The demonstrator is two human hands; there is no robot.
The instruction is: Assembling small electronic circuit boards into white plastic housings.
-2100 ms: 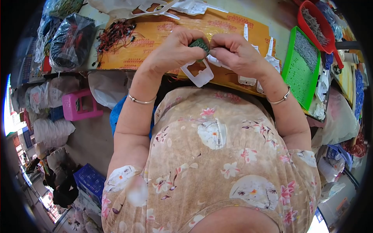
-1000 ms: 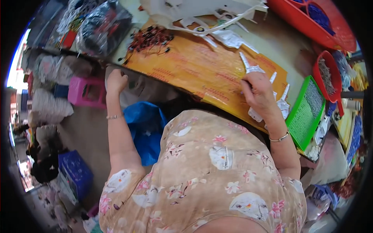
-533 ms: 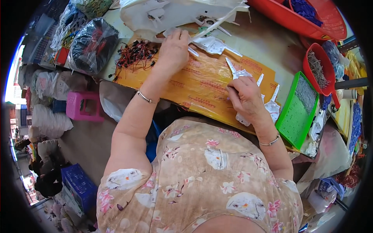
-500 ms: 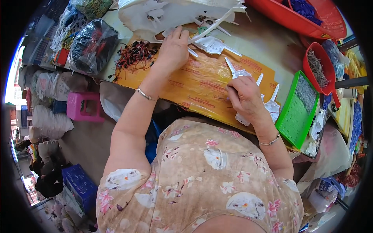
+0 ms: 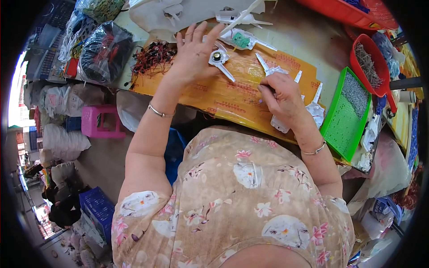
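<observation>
One sweep of the spread left hand (image 5: 192,58) could displace the adjacent white plastic housing (image 5: 222,63); right hand (image 5: 282,96) curled, contents unclear.

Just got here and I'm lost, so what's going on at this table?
A person has both bare hands over an orange sheet on the table. The left hand is spread beside a white part with a round dark piece; contact is unclear. The right hand is curled near other white parts, any grip hidden. A green board lies on a white shell, wires are heaped at the left, and a green tray of small bits sits at the right.
</observation>
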